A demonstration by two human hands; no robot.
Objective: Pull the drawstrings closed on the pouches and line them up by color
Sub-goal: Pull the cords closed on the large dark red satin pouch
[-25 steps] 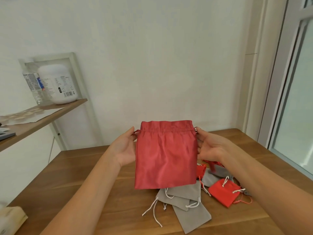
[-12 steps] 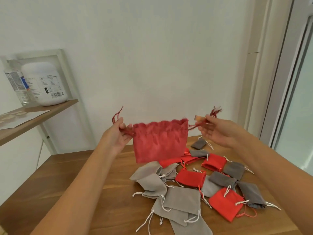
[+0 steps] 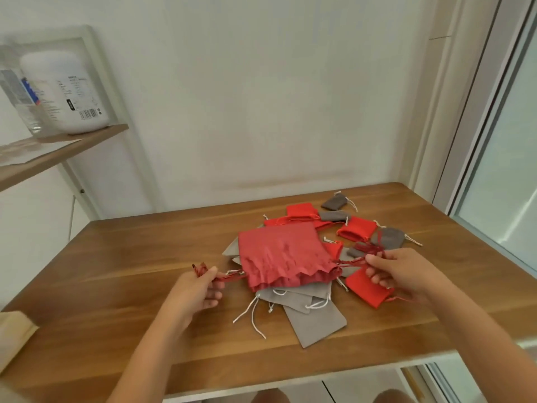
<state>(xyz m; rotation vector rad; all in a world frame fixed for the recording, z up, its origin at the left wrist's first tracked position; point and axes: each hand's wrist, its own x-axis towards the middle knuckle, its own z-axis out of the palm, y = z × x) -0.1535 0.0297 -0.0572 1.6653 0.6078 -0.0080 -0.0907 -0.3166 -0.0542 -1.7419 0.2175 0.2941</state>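
**On the table, atop the heap: big red pouch (image 3: pixel 279 257) mid-cinch**

Resting on a jumble of grey pouches (image 3: pixel 315 324) and small red pouches (image 3: pixel 364 287) near the middle of the table (image 3: pixel 116 271). Turned with its mouth toward the near edge, puckered there, though seemingly not yet drawn fully tight.

Gripped from both sides. Held by the left hand (image 3: pixel 194 292), curled round the dark red left cord (image 3: pixel 229 277). Pinched by the right hand (image 3: pixel 398 271) on the matching right cord (image 3: pixel 353 260). Stretched taut and outward on each side.

Likely to go wrong in three ways:
- Could slide sideways under an uneven pull, sweeping the loose pouches beneath and mixing the colours further.
- Might stay half open if released too soon.
- May catch the white strings (image 3: pixel 250 311) under its hem and tow grey pouches along when lifted.

Safer to pull level, then lift clear before placing.
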